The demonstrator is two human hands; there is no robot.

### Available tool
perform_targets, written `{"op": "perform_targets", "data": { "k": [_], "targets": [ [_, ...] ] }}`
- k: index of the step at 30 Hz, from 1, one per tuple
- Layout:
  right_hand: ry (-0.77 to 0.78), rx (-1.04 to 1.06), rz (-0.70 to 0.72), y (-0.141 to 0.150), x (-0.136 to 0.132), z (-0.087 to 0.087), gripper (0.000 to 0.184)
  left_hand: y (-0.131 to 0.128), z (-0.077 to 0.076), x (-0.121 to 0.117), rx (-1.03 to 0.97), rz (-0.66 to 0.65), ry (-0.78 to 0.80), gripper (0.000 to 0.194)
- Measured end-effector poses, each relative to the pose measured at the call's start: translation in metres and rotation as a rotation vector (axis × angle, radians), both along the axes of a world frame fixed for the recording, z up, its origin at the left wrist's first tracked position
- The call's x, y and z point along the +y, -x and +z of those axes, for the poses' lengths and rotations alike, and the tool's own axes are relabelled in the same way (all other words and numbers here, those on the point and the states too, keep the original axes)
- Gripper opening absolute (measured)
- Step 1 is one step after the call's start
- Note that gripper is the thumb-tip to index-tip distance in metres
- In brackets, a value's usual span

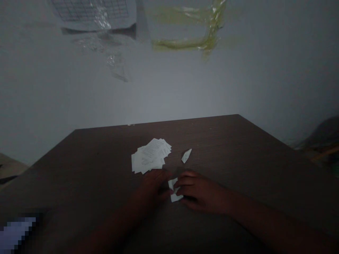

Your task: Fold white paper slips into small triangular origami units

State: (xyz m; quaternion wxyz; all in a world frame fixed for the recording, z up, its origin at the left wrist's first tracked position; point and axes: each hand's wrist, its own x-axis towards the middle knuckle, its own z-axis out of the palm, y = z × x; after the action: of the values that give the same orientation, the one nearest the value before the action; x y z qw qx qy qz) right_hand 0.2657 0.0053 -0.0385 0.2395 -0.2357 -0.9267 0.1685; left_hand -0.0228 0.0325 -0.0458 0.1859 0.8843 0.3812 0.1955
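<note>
A small piece of white paper (174,198) with visible creases lies at the near middle of the table, between my two hands. My left hand (156,185) has its fingers curled at the paper's left edge, the thumb touching it. From the other side, my right hand (197,192) is closed over the paper's right part, fingers bent onto it and covering much of it. Just beyond my right hand rests a narrow folded paper (186,155). A loose, spread pile of printed paper slips (150,155) lies beyond my left hand.
The dark brown table (225,148) meets a pale wall (169,91) at its far edge. Taped sheets and yellow tape (182,45) hang on the wall. A pixelated pale object (16,233) shows at the lower left. The light is dim.
</note>
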Motion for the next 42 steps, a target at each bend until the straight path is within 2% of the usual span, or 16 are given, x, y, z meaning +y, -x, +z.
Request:
{"op": "perform_targets", "data": {
  "k": [4,16,27,31,34,39,42],
  "targets": [
    [-0.038,-0.003,-0.005,0.001,-0.001,-0.002,0.019,0.000,-0.001,0.000,0.002,0.017,-0.025,0.048],
    [-0.024,-0.008,-0.016,0.002,-0.001,0.002,0.017,-0.003,-0.003,0.002,0.079,0.048,-0.036,0.045],
    [0.028,-0.031,-0.022,0.002,0.001,0.002,0.018,-0.009,0.006,-0.001,0.115,0.024,-0.092,0.040],
    [0.076,-0.036,-0.049,0.002,0.001,0.003,0.017,-0.013,0.013,-0.004,0.184,-0.053,-0.130,0.020],
    [0.105,-0.046,-0.090,0.002,-0.001,0.007,0.015,-0.018,0.022,-0.007,0.254,-0.094,-0.113,0.020],
    [0.128,-0.118,-0.121,0.004,-0.004,0.013,0.016,-0.024,0.039,-0.014,0.330,-0.049,-0.056,0.016],
    [0.107,-0.147,-0.117,0.003,-0.003,0.015,0.018,-0.027,0.044,-0.015,0.359,-0.030,-0.017,0.011]
  ]
}}
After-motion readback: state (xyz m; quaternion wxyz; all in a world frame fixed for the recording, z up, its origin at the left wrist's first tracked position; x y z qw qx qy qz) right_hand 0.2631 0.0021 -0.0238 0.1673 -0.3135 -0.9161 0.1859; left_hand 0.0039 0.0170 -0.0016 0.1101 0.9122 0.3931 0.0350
